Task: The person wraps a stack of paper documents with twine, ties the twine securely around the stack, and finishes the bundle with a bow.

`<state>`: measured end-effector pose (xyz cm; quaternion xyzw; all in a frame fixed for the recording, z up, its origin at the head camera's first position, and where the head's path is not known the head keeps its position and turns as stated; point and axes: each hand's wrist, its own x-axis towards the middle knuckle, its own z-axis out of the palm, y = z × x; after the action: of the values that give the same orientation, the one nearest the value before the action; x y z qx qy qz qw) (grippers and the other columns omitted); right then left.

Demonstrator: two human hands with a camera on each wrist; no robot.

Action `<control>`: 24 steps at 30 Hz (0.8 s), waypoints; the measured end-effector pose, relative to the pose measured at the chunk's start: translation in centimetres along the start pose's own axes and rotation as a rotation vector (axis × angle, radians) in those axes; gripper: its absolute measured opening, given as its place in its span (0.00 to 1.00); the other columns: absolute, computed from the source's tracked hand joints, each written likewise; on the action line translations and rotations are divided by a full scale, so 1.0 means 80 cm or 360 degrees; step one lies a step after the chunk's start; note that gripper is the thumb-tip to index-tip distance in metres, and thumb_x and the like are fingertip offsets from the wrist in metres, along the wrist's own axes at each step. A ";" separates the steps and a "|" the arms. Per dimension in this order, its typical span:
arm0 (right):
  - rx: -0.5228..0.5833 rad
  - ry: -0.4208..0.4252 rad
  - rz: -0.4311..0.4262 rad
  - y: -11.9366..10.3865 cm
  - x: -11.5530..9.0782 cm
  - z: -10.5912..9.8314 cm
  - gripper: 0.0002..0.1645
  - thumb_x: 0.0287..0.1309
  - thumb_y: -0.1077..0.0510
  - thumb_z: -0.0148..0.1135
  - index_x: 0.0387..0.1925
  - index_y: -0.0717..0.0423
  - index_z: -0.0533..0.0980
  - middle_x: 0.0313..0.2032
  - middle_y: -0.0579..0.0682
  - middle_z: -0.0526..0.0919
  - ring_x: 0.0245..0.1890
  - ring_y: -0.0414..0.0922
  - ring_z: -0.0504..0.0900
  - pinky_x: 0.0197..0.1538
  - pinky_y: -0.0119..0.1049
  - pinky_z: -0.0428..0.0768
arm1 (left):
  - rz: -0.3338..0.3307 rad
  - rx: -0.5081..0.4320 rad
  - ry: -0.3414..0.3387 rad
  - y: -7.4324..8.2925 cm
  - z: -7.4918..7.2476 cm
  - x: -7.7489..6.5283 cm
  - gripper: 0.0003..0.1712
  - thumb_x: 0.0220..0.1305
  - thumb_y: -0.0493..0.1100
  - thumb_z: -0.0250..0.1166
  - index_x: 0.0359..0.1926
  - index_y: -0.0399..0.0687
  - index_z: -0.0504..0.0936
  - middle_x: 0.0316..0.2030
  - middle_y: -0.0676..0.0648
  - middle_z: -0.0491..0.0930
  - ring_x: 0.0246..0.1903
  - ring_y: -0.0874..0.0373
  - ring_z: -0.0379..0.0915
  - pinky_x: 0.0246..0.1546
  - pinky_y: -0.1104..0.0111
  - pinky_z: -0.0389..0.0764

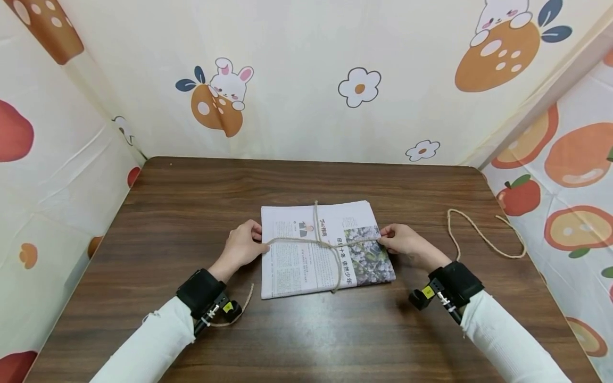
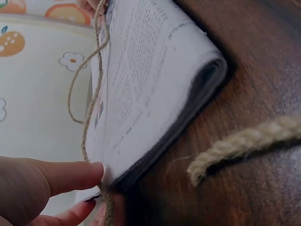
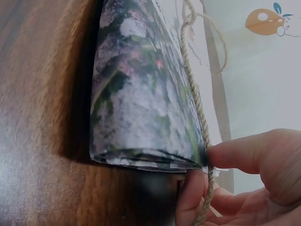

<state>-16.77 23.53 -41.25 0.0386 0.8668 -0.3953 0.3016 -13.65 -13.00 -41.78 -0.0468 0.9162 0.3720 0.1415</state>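
Observation:
A folded stack of newspapers (image 1: pixel 292 276) lies flat in the middle of the table in the head view. Beige twine (image 1: pixel 292 239) runs over it from top to bottom and from side to side, crossing near the centre. At the stack's left edge my left hand (image 1: pixel 241 246) pinches the twine between thumb and fingers. My right hand (image 1: pixel 407 244) does the same at the right edge, beside the flower photo. The left wrist view shows the thumb (image 2: pixel 75 176) against the twine at the paper's corner. In the right wrist view, twine (image 3: pixel 200 113) passes down between my fingers.
A loose twine tail (image 1: pixel 483 239) curves across the table (image 1: pixel 306 346) at right. Another short end (image 1: pixel 249 298) lies beside my left wrist. Patterned cloth (image 1: pixel 297 106) hangs behind the table's back edge and along both sides.

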 end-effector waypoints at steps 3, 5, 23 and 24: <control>0.0022 -0.0018 0.0005 -0.001 0.000 0.000 0.18 0.63 0.61 0.50 0.49 0.70 0.64 0.40 0.58 0.73 0.35 0.44 0.73 0.39 0.37 0.75 | 0.0011 0.0039 0.0028 0.002 0.000 0.001 0.20 0.49 0.39 0.68 0.43 0.40 0.72 0.38 0.40 0.80 0.40 0.47 0.75 0.40 0.58 0.71; 0.0052 -0.0048 0.0006 0.000 0.000 0.001 0.19 0.63 0.61 0.50 0.51 0.70 0.63 0.37 0.55 0.73 0.32 0.43 0.72 0.38 0.36 0.75 | -0.0003 0.0039 0.0036 0.003 0.001 0.001 0.19 0.49 0.38 0.68 0.43 0.40 0.72 0.37 0.41 0.80 0.38 0.47 0.75 0.38 0.59 0.71; 0.0068 0.0045 -0.0499 0.010 -0.011 -0.010 0.08 0.63 0.62 0.51 0.39 0.62 0.64 0.24 0.50 0.69 0.26 0.46 0.71 0.32 0.38 0.73 | 0.0005 -0.0220 -0.0008 -0.016 -0.006 0.005 0.18 0.51 0.37 0.67 0.40 0.39 0.69 0.39 0.39 0.75 0.34 0.52 0.72 0.34 0.65 0.70; 0.0059 0.0065 -0.0531 0.009 -0.013 -0.011 0.08 0.63 0.62 0.51 0.39 0.62 0.64 0.24 0.51 0.70 0.26 0.47 0.71 0.32 0.38 0.74 | -0.0003 -0.0261 -0.0026 -0.018 -0.008 0.006 0.18 0.51 0.37 0.67 0.41 0.39 0.69 0.38 0.39 0.76 0.32 0.53 0.73 0.32 0.66 0.71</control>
<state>-16.16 24.80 -40.70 -0.0923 0.8597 -0.4548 0.2133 -13.95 -14.48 -42.46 -0.0561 0.8814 0.4461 0.1452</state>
